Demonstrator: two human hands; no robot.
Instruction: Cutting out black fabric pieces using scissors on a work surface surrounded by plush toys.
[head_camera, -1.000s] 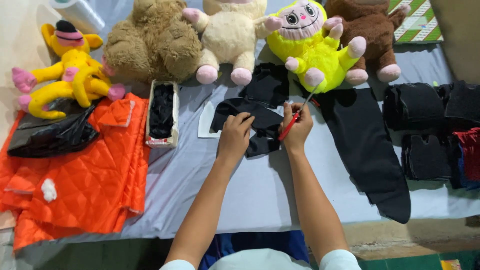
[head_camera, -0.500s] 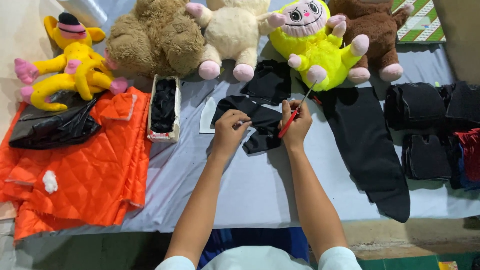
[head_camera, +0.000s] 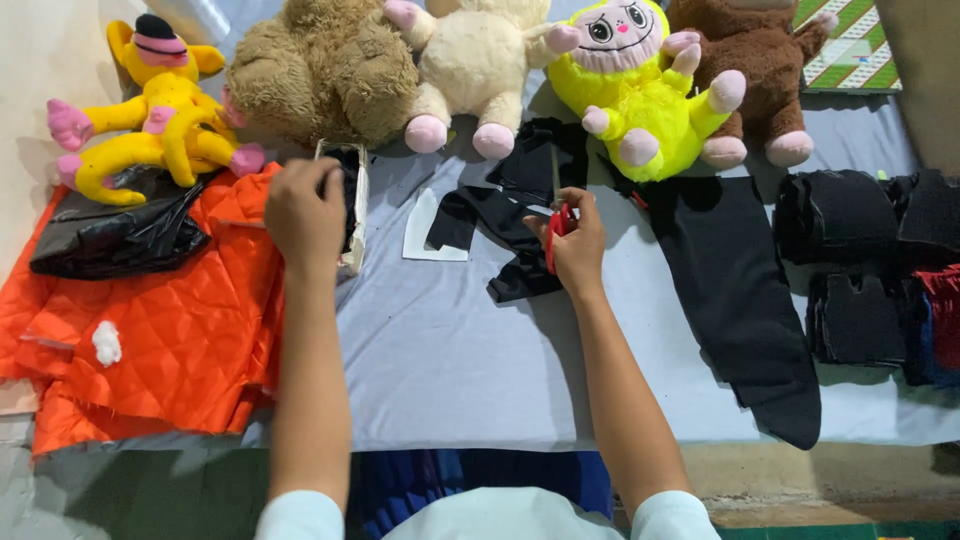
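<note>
— While the right hand (head_camera: 578, 245) rests on the black cloth pieces (head_camera: 500, 215) in the middle of the table (head_camera: 450, 360), what does it grasp?

— Red-handled scissors (head_camera: 555, 215), fingers clenched round the handles, blades pointing toward the far edge. The cloth pieces lie flat just beside a white paper pattern (head_camera: 425, 228), between the hand and the row of toys.

— And the left hand (head_camera: 303, 215)?

— It is over the small narrow box (head_camera: 352, 205) toward the table's left side, knuckles up, fingers curled down at the box's rim. Whether it has anything pinched I cannot tell; the back of the hand hides the fingertips. Dark material shows inside the box.

— What lies around it?

— Orange quilted fabric (head_camera: 150, 340) covers the left edge, with a black plastic bag (head_camera: 115, 235) on top and a tuft of white stuffing (head_camera: 106, 342). Along the far edge sit a yellow plush with a black hat (head_camera: 165, 110), a brown teddy (head_camera: 320, 70), a cream plush with pink feet (head_camera: 470, 70), a bright yellow plush with a pink face (head_camera: 640, 90) and a dark brown plush (head_camera: 760, 70).

— And on the right?

— A long strip of black fabric (head_camera: 740, 290) runs toward the near edge, and stacks of cut black pieces (head_camera: 850, 260) sit at the right edge.
</note>
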